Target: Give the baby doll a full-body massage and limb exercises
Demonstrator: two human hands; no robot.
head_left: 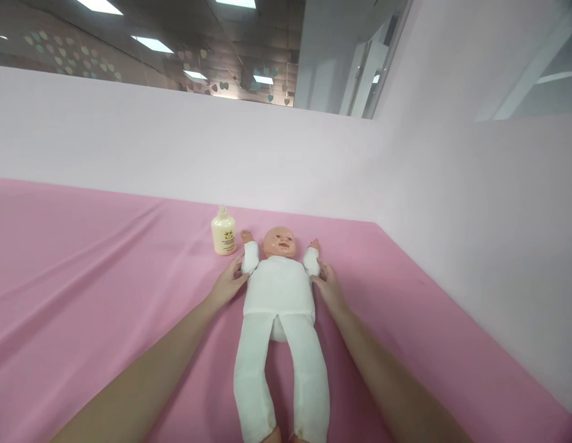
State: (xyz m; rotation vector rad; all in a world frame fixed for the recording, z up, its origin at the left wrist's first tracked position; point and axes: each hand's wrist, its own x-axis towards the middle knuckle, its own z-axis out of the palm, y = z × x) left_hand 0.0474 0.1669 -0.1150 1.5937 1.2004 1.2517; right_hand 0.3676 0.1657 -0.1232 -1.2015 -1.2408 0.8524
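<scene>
A baby doll (280, 289) in a white cloth body suit lies on its back, head away from me, both arms bent upward beside its head. At its arm on the left, my left hand (229, 282) is closed around the sleeve near the elbow, thumb towards the doll's side. My right hand (329, 286) holds the other sleeve in the same way, fingers on the outer side and thumb near the chest. Close to the doll's raised hand on the left stands a cream-coloured bottle (224, 235) with dark print, upright. The doll's feet are cut off by the lower picture edge.
A pink cloth (106, 264) with several creases covers the table under the doll. Behind it runs a white wall (184, 144) with a window (249, 55) above. Another white wall (475, 234) borders the table on the right.
</scene>
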